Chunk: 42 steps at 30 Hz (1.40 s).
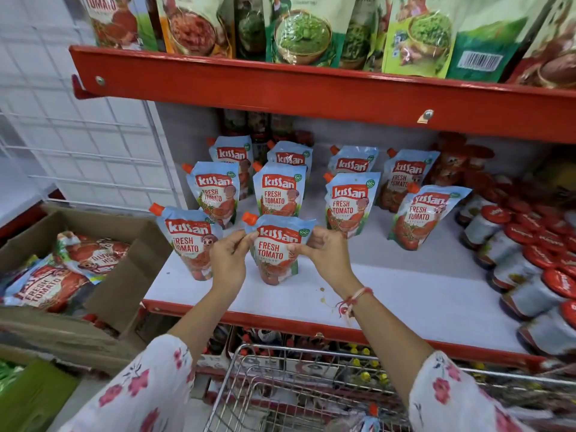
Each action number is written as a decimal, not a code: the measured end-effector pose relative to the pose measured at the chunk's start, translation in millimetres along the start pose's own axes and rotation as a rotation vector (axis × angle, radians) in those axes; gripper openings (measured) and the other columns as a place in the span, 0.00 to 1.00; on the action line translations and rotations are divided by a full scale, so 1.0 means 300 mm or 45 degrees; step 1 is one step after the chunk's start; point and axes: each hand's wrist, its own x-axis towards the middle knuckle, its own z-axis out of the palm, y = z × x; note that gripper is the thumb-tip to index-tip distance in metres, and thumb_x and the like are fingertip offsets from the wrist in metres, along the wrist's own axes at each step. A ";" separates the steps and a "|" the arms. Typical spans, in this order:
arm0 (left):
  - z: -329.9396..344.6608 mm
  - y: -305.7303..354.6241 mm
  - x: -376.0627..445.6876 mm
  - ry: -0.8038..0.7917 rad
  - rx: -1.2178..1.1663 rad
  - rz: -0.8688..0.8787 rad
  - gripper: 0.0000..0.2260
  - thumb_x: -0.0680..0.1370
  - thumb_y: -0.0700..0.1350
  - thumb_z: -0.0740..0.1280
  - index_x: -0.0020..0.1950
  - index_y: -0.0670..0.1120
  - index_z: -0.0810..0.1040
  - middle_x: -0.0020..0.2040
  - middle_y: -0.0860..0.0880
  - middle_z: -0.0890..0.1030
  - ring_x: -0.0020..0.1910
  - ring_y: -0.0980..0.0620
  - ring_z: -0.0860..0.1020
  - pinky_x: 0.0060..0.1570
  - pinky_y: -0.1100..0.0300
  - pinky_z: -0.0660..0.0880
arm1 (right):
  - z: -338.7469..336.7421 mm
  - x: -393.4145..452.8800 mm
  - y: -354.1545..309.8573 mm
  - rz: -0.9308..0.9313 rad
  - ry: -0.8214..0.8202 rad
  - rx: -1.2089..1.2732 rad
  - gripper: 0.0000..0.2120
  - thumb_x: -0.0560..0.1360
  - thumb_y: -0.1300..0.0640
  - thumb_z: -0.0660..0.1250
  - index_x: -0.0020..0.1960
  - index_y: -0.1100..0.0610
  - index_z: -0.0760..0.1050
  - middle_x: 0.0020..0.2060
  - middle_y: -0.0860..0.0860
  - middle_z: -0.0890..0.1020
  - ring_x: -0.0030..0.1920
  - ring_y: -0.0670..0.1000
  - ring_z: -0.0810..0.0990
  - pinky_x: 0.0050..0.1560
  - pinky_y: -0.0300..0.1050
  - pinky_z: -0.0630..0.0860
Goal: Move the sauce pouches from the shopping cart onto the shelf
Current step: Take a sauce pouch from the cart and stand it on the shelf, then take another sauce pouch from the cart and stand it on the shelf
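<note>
While pouch (278,248) upright on shelf (405,294), top corners pinched by left hand (228,260) and right hand (327,254); release awaited.

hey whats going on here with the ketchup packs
A person is stocking a shelf with tomato ketchup pouches. Both hands, the left hand and right hand, pinch the top corners of one pouch standing at the front of the shelf. Nine more pouches already stand in rows beside and behind it. More pouches lie in a cardboard box to the left, and a shopping cart sits below.
</note>
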 end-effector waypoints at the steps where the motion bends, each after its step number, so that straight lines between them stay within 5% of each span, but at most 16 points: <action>1: 0.001 -0.005 -0.003 -0.005 0.008 -0.015 0.23 0.77 0.37 0.64 0.22 0.53 0.69 0.20 0.57 0.67 0.25 0.60 0.62 0.32 0.58 0.60 | 0.002 0.002 0.006 0.009 -0.002 0.002 0.16 0.67 0.71 0.73 0.55 0.68 0.78 0.52 0.61 0.83 0.40 0.38 0.84 0.43 0.33 0.81; 5: -0.006 -0.041 0.007 0.024 -0.018 -0.058 0.20 0.76 0.43 0.66 0.24 0.52 0.67 0.22 0.55 0.66 0.30 0.55 0.64 0.34 0.53 0.62 | 0.007 0.006 0.010 0.020 -0.014 -0.030 0.16 0.67 0.70 0.73 0.55 0.67 0.78 0.52 0.61 0.83 0.40 0.37 0.84 0.42 0.32 0.81; 9: -0.029 -0.070 0.017 -0.001 -0.020 -0.075 0.19 0.73 0.54 0.66 0.29 0.44 0.68 0.29 0.38 0.68 0.36 0.48 0.67 0.41 0.49 0.68 | 0.017 -0.002 0.001 0.022 -0.016 -0.044 0.17 0.68 0.70 0.73 0.56 0.66 0.78 0.51 0.56 0.83 0.39 0.34 0.83 0.40 0.28 0.79; 11: -0.027 -0.046 0.008 -0.010 0.028 -0.078 0.18 0.76 0.47 0.65 0.27 0.48 0.67 0.25 0.52 0.68 0.33 0.50 0.66 0.38 0.52 0.66 | 0.020 -0.009 0.003 0.015 -0.017 -0.049 0.17 0.68 0.70 0.72 0.56 0.66 0.77 0.51 0.55 0.82 0.39 0.34 0.83 0.40 0.28 0.78; 13: -0.023 -0.031 0.003 -0.013 0.077 -0.086 0.19 0.77 0.42 0.64 0.26 0.51 0.66 0.22 0.55 0.68 0.30 0.57 0.65 0.35 0.56 0.63 | 0.020 -0.011 0.005 0.011 -0.016 -0.063 0.17 0.68 0.69 0.73 0.56 0.66 0.77 0.52 0.57 0.83 0.40 0.36 0.83 0.40 0.29 0.79; 16: -0.023 -0.022 -0.006 -0.037 0.128 -0.109 0.14 0.77 0.44 0.64 0.31 0.44 0.71 0.28 0.54 0.73 0.32 0.58 0.69 0.37 0.55 0.67 | 0.022 -0.012 0.007 0.014 -0.015 -0.135 0.15 0.69 0.65 0.73 0.55 0.64 0.78 0.53 0.60 0.84 0.47 0.47 0.84 0.48 0.40 0.82; 19: -0.030 -0.018 -0.032 -0.048 0.136 -0.197 0.07 0.77 0.43 0.64 0.49 0.42 0.80 0.47 0.43 0.83 0.47 0.50 0.78 0.52 0.50 0.75 | 0.026 -0.038 0.005 0.083 -0.024 -0.164 0.16 0.69 0.62 0.74 0.55 0.63 0.77 0.53 0.59 0.84 0.50 0.53 0.83 0.56 0.54 0.81; 23: -0.042 -0.003 -0.138 0.078 0.207 -0.271 0.15 0.76 0.44 0.66 0.61 0.40 0.75 0.57 0.46 0.79 0.56 0.51 0.76 0.55 0.57 0.72 | 0.015 -0.133 0.005 0.094 0.108 -0.264 0.21 0.69 0.59 0.75 0.60 0.60 0.74 0.54 0.52 0.80 0.54 0.49 0.78 0.55 0.40 0.76; 28: -0.043 -0.020 -0.336 0.227 0.283 -0.066 0.11 0.76 0.45 0.66 0.57 0.46 0.74 0.57 0.46 0.78 0.56 0.52 0.76 0.55 0.64 0.74 | -0.026 -0.372 0.063 -0.155 0.323 -0.436 0.10 0.72 0.55 0.71 0.53 0.53 0.79 0.50 0.50 0.81 0.51 0.47 0.80 0.53 0.39 0.77; 35: 0.050 -0.138 -0.621 -0.269 0.467 -0.054 0.09 0.73 0.51 0.68 0.52 0.51 0.75 0.50 0.50 0.80 0.53 0.54 0.78 0.54 0.53 0.76 | -0.144 -0.673 0.266 -0.151 0.032 -0.821 0.10 0.69 0.49 0.72 0.46 0.54 0.83 0.43 0.48 0.86 0.47 0.43 0.80 0.51 0.39 0.78; 38: 0.106 -0.237 -0.718 -0.558 0.533 -0.232 0.18 0.71 0.55 0.69 0.58 0.50 0.74 0.57 0.52 0.78 0.56 0.56 0.75 0.58 0.57 0.74 | -0.213 -0.735 0.360 0.113 -0.223 -0.936 0.18 0.69 0.45 0.70 0.55 0.52 0.80 0.53 0.48 0.84 0.56 0.42 0.77 0.60 0.45 0.76; 42: 0.171 -0.378 -0.798 -1.037 0.746 -0.503 0.28 0.70 0.52 0.72 0.68 0.49 0.67 0.68 0.48 0.72 0.66 0.49 0.70 0.64 0.55 0.70 | -0.300 -0.766 0.476 0.496 -0.532 -1.092 0.25 0.72 0.52 0.71 0.68 0.51 0.70 0.67 0.49 0.73 0.68 0.51 0.69 0.68 0.46 0.67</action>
